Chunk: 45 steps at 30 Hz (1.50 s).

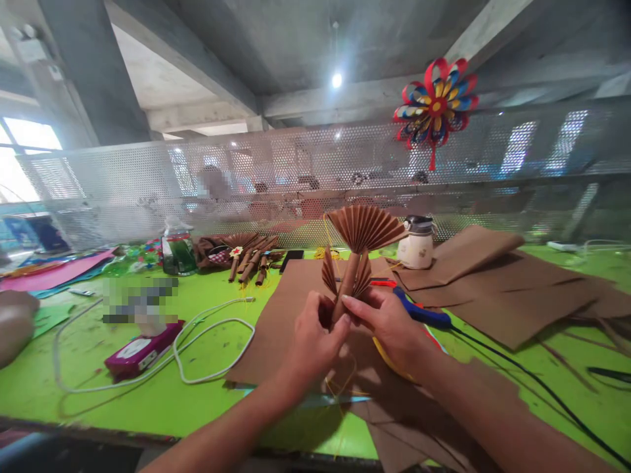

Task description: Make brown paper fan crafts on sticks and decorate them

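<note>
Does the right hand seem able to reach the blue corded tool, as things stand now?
Probably yes: the blue corded tool lies close beside the right hand, with nothing visible between them, though the hand may first need to release the pleated paper piece.

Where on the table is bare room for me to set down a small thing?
Green table shows in front, between the white cable, the near edge and the left arm; also between that cable and the paper rolls. It is crowded beyond the right hand: brown sheets, blue tool, cup.
</note>
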Each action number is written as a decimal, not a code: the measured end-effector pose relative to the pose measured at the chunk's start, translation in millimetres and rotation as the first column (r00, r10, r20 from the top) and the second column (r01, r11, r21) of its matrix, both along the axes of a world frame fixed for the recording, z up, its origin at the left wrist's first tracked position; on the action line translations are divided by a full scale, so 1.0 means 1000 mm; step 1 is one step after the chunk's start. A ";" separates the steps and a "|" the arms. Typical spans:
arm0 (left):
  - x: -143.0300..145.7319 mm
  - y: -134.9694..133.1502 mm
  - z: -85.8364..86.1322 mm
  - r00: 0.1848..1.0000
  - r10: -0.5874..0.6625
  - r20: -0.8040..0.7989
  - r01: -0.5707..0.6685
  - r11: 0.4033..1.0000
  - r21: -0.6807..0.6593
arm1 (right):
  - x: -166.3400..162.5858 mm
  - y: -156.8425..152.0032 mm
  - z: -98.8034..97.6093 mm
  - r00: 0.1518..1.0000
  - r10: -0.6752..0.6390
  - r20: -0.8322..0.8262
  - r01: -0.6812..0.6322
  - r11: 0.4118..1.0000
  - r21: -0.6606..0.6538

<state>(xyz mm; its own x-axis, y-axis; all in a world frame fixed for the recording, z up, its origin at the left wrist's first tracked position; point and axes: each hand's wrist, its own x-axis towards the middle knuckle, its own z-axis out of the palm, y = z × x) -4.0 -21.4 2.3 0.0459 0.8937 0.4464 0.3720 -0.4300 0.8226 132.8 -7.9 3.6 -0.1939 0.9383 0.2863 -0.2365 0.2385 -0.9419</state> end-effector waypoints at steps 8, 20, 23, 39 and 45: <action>-0.001 0.007 0.004 0.662 -0.411 0.627 0.684 0.673 -0.280 | 0.012 0.006 0.005 0.977 0.033 0.212 -0.036 0.999 0.010; -0.009 0.011 -0.006 0.606 -0.400 0.688 0.701 0.678 -0.223 | 0.023 0.012 0.004 0.927 -0.278 0.251 0.237 0.954 0.181; -0.010 0.011 -0.006 0.608 -0.398 0.687 0.706 0.666 -0.240 | 0.027 0.012 0.004 0.916 -0.332 0.226 0.278 0.931 0.237; -0.010 0.010 -0.017 0.623 -0.418 0.661 0.741 0.585 -0.328 | 0.029 0.010 0.011 0.888 -0.404 0.217 0.322 0.886 0.332; -0.008 0.012 -0.018 0.669 -0.453 0.589 0.702 0.646 -0.300 | 0.027 0.014 0.008 0.857 -0.425 0.292 0.324 0.885 0.335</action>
<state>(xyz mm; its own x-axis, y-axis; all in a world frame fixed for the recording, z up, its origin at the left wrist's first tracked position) -12.0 -9.1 -15.2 0.5490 0.8305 0.0942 -0.2546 0.0588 0.9652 159.5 6.1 11.7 0.0231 0.8571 0.5146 0.2518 0.4932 -0.8327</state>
